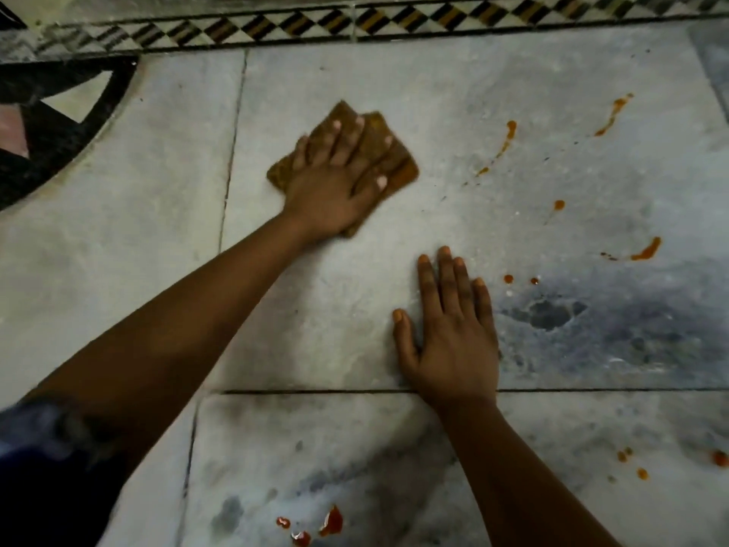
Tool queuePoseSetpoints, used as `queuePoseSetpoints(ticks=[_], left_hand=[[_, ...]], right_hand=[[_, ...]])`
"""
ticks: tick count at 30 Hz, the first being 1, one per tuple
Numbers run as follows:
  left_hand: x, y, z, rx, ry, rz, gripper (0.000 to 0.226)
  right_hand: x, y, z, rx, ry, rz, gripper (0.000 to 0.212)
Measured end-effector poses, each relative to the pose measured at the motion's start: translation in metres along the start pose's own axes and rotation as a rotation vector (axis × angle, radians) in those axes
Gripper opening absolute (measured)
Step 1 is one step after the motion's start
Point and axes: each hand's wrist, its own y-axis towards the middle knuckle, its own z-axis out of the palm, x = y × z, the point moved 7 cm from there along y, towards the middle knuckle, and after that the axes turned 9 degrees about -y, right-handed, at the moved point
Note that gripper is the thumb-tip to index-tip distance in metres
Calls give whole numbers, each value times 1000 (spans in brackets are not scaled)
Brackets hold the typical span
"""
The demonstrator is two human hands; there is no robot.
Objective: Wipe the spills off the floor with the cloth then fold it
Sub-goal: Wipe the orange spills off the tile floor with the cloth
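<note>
A brown folded cloth [398, 167] lies flat on the grey marble floor [434, 92] near the top centre. My left hand [335, 183] presses down on it with fingers spread across its top. My right hand [449, 333] rests palm-down and flat on the bare floor below and to the right, holding nothing. Orange-red spills dot the floor: streaks to the right [507, 138], [647, 250], small drops [509, 279], and thicker red blobs at the bottom [331, 521].
A patterned black, white and brown tile border [394, 21] runs along the top. A dark curved inlay [59, 132] sits at the upper left. More drops lie at the lower right [720, 457]. A dark stain [552, 313] marks the floor right of my right hand.
</note>
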Motion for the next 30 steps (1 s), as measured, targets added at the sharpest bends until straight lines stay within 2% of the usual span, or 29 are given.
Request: queuePoseSetpoints(ticks=[1, 3, 7, 10, 12, 14, 16, 18, 20, 23, 25, 27, 30], left_hand=[[8, -19, -1, -23, 7, 12, 61], [39, -26, -12, -63, 18, -70, 61], [86, 38, -32, -68, -59, -368, 58], [81, 82, -42, -56, -165, -504, 63], [55, 97, -39, -11, -156, -426, 65], [25, 89, -29, 43, -84, -237, 68], [13, 54, -18, 48, -31, -52, 68], [21, 6, -14, 16, -29, 49, 64], [52, -10, -20, -38, -21, -19, 64], [89, 35, -34, -90, -55, -317, 58], [80, 69, -32, -73, -103, -411, 60], [49, 81, -23, -45, -101, -330, 61], [6, 26, -7, -23, -13, -21, 61]], right_hand=[[0, 0, 0, 4, 0, -2, 66], [1, 1, 0, 14, 9, 0, 67], [-1, 0, 1, 7, 26, 5, 67], [0, 0, 1, 16, 39, 5, 67], [0, 0, 2, 27, 47, 6, 67], [0, 1, 2, 30, 37, 4, 67], [0, 1, 1, 29, 29, 7, 67], [0, 1, 0, 25, 26, 8, 67], [0, 1, 0, 24, 26, 5, 67], [-1, 0, 2, 25, 26, 5, 67], [-1, 0, 2, 19, 27, 8, 67], [0, 1, 2, 13, 28, 6, 67], [1, 2, 1, 4, 29, 4, 67]])
